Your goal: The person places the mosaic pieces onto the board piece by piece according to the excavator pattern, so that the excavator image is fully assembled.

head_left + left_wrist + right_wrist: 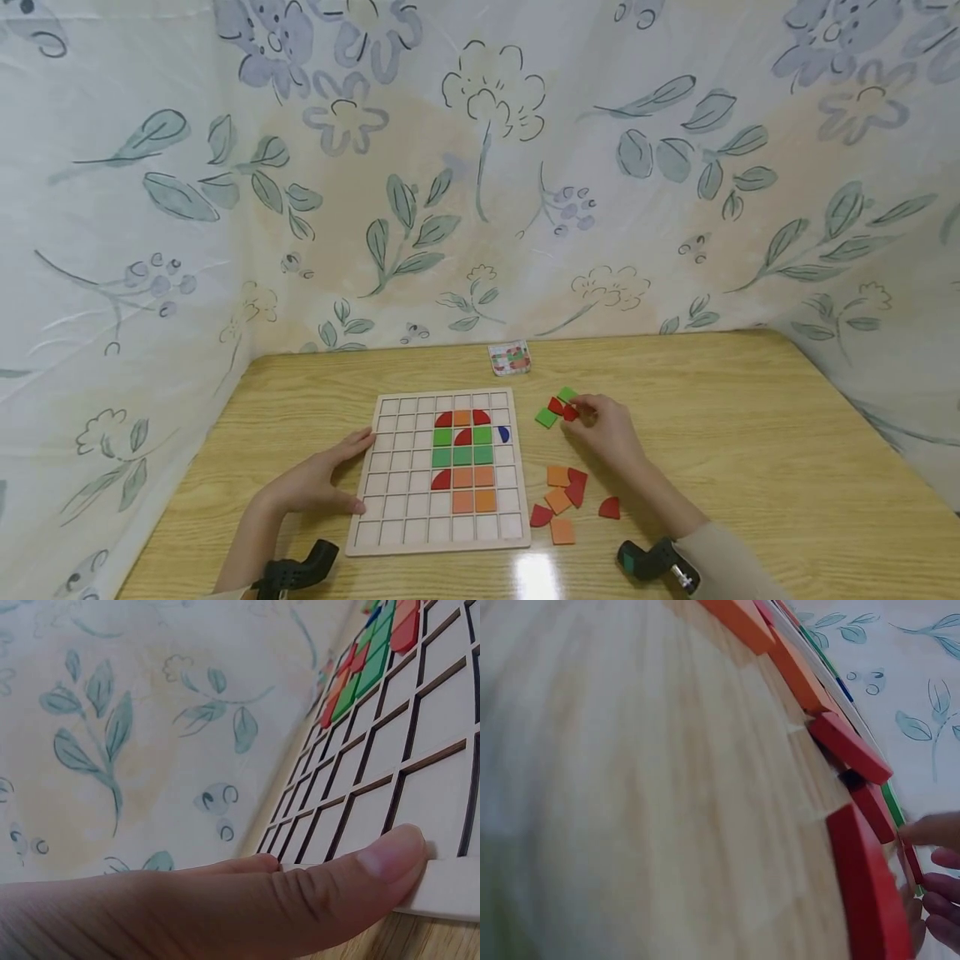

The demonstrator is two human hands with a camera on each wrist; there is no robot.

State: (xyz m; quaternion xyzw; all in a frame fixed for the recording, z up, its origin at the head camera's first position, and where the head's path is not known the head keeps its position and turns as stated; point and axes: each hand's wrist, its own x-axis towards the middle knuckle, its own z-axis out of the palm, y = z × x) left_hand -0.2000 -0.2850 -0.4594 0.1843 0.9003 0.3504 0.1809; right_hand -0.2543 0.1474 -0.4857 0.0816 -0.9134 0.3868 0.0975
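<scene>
A wooden grid board point(393, 483) lies at the middle of the table, with red, orange and green tiles set in its cells and a blue half-round tile point(503, 434) toward the right. My left hand point(318, 475) rests along the board's left edge, fingers extended, thumb on the rim in the left wrist view. Right of the board, my right hand point(611, 437) pinches a red tile point(570, 412) between thumb and fingertips; its shape is partly hidden. Another red tile point(555, 405) and two green tiles point(546, 417) lie beside those fingertips.
Nearer the front, right of the board, lie orange squares point(562, 531) and several red tiles, one quarter-round tile point(610, 507) apart from the others. A small pattern card point(510, 358) sits behind the board. Floral cloth point(480, 250) hangs around the table.
</scene>
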